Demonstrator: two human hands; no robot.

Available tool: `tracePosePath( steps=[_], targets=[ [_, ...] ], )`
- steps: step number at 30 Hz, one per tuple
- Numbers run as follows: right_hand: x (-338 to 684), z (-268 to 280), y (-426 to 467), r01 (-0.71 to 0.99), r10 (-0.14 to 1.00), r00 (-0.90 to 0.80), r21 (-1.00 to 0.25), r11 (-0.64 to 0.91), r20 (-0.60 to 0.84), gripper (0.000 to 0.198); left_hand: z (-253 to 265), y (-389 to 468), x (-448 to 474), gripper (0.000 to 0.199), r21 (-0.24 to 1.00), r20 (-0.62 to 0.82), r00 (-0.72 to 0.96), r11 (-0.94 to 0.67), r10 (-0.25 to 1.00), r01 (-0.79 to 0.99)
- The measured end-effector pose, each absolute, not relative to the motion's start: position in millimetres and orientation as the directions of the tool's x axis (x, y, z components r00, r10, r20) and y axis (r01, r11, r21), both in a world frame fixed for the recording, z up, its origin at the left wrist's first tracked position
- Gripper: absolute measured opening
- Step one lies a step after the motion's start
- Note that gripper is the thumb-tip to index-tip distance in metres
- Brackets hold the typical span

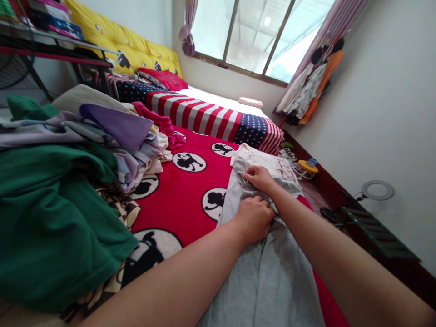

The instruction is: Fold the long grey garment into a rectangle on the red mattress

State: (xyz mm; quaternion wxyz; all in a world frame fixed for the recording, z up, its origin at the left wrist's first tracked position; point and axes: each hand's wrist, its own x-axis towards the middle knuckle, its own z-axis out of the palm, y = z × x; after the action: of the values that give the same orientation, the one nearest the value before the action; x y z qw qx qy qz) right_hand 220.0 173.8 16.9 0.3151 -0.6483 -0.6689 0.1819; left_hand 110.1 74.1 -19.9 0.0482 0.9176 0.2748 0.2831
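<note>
A light grey garment (269, 277) lies spread on the red blanket (190, 190) in front of me. My left hand (254, 218) is closed on a fold of the grey fabric near its far end. Just beyond it, my right hand (260, 178) pinches the grey garment's upper edge, next to a folded pale pink garment (269, 163) that lies at the blanket's far right.
A heap of clothes sits at the left: a green garment (57, 218), a purple one (119, 125), a magenta one (163, 125). Beyond lies a stars-and-stripes bedspread (204, 116) and a yellow headboard (126, 47). A ring light (378, 190) and clutter stand by the right wall.
</note>
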Motion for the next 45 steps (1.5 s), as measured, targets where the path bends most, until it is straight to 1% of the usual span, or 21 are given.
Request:
tracePosePath(
  steps=[4,6,7,9,11,13,15,16,18,20,22,25,26,28,33,34,36,38,40,42,45],
  targets=[
    [219,27,180,0.667,0.956,0.168,-0.742,0.07,0.241,0.021,-14,71,108,0.022,0.298,0.53,0.597,-0.791,0.602,0.534],
    [217,32,184,0.623,0.951,0.181,-0.778,0.085,0.249,0.016,-13,70,107,0.021,0.332,0.559,0.516,-0.746,0.649,0.578],
    [216,33,185,0.607,0.954,0.171,-0.789,0.094,0.245,0.014,-13,70,107,0.023,0.346,0.566,0.484,-0.725,0.668,0.596],
    [214,33,186,0.589,0.968,0.12,-0.801,0.11,0.22,0.009,-17,71,108,0.041,0.383,0.54,0.443,-0.678,0.716,0.627],
    [214,29,184,0.588,0.978,0.053,-0.798,0.135,0.204,0.006,-21,72,110,0.062,0.435,0.455,0.419,-0.606,0.786,0.666],
    [216,27,177,0.602,0.971,0.015,-0.778,0.181,0.237,0.01,-25,73,111,0.076,0.484,0.35,0.388,-0.52,0.852,0.704],
    [223,27,165,0.616,0.951,0.016,-0.752,0.233,0.308,0.017,-26,73,112,0.084,0.514,0.292,0.358,-0.462,0.887,0.723],
    [228,27,157,0.649,0.938,0.019,-0.718,0.252,0.346,0.019,-26,73,113,0.086,0.522,0.282,0.349,-0.449,0.893,0.726],
    [243,25,138,0.76,0.912,0.011,-0.596,0.258,0.41,0.026,-25,73,113,0.083,0.525,0.276,0.339,-0.436,0.9,0.731],
    [262,18,120,0.885,0.91,-0.018,-0.416,0.207,0.415,0.035,-24,73,113,0.073,0.512,0.263,0.331,-0.422,0.906,0.748],
    [283,5,108,0.969,0.948,-0.002,-0.234,0.08,0.318,0.047,-24,74,113,0.064,0.485,0.256,0.334,-0.419,0.907,0.767],
    [305,-15,105,0.991,0.987,0.128,-0.057,-0.123,0.098,0.063,-27,76,113,0.062,0.449,0.261,0.353,-0.437,0.898,0.78],
    [308,-19,107,0.986,0.985,0.164,-0.034,-0.162,0.057,0.065,-29,77,112,0.064,0.443,0.264,0.36,-0.444,0.895,0.779],
    [310,-21,113,0.982,0.982,0.188,-0.018,-0.188,0.017,0.068,-31,80,109,0.069,0.434,0.265,0.384,-0.465,0.884,0.772],
    [298,-2,102,0.979,0.98,0.196,-0.045,-0.197,-0.021,0.072,-33,86,101,0.071,0.383,0.253,0.459,-0.524,0.852,0.761],
    [294,2,92,0.98,0.981,0.194,-0.051,-0.194,-0.003,0.072,-33,87,101,0.071,0.365,0.248,0.464,-0.526,0.85,0.768],
    [287,7,62,0.985,0.984,0.159,-0.082,-0.153,0.081,0.068,-34,87,101,0.074,0.33,0.226,0.475,-0.526,0.85,0.784],
    [281,7,21,0.988,0.978,0.082,-0.147,-0.054,0.19,0.06,-33,87,102,0.076,0.306,0.2,0.487,-0.526,0.85,0.793],
    [276,4,-29,0.968,0.967,0.001,-0.242,0.063,0.256,0.052,-32,87,102,0.077,0.297,0.191,0.494,-0.53,0.848,0.794],
    [273,-1,-81,0.928,0.962,-0.051,-0.343,0.144,0.268,0.044,-29,87,101,0.077,0.31,0.189,0.511,-0.545,0.839,0.779],
    [269,-6,-153,0.877,0.966,-0.075,-0.444,0.182,0.247,0.031,-23,82,94,0.078,0.373,0.197,0.551,-0.582,0.811,0.723]
  ],
)
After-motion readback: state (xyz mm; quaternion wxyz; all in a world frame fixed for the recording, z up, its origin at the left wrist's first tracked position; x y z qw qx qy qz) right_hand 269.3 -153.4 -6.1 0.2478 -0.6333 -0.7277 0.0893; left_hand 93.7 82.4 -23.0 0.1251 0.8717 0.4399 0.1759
